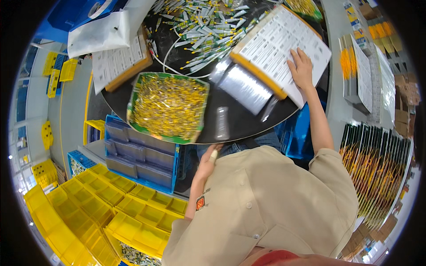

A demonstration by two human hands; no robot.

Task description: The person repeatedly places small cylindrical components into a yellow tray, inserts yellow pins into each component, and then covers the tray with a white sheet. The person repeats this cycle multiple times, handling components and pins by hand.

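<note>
- The right hand (301, 68) lies flat and open on the printed sheet (284, 42), fingers spread toward the far side, gripping nothing; it only presses the paper down onto the orange board (259, 75) beneath.
- The left hand (207, 162) is at the near rim of the black table (242, 122), fingers curled loosely; a pale fingertip, perhaps taped, shows, but I cannot tell whether it holds anything.
- Risk: the sheet overhangs the board on the side of the right wrist. If the palm lifts or slides, the paper could slip off toward the table edge.
- Risk: clear bags (244, 86) lie just left of the right hand, and one small clear bag (222, 123) lies between the two hands, near the rim. A sweep of either forearm could push them off.
- Risk: the tray (168, 106) heaped with small yellow pieces sits just beyond the left hand, close to the rim. A knock from that hand as it rises could spill it.
- Pose: right arm stretched forward, nearly straight, wrist flat; left arm bent, held close to the body, hand below table level.
</note>
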